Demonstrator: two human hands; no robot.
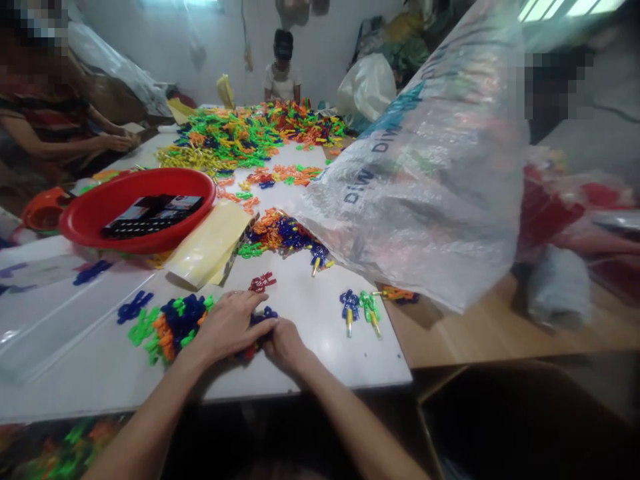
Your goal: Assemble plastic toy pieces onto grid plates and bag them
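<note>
My left hand (pixel 233 325) reaches over the near edge of a small pile of plastic figures (pixel 183 320) in blue, green and orange. Its thumb and fingers close around a dark blue plastic figure (pixel 270 312), mostly hidden by the hands. From the right, my right hand (pixel 286 343) curls in with its fingers closed at the same blue piece, touching the left thumb. Just beyond the fingers lies a dark red figure (pixel 263 282). To the right, a blue figure (pixel 349 303) and a green figure (pixel 370 307) lie side by side, each with a yellow tube attached.
A red basin (pixel 140 243) holding dark printed packs stands at left, beside a yellow packet (pixel 213 243). A large white woven sack (pixel 425 200) leans over the right side. A big heap of colourful figures (pixel 230 137) covers the far table. Other people sit around it.
</note>
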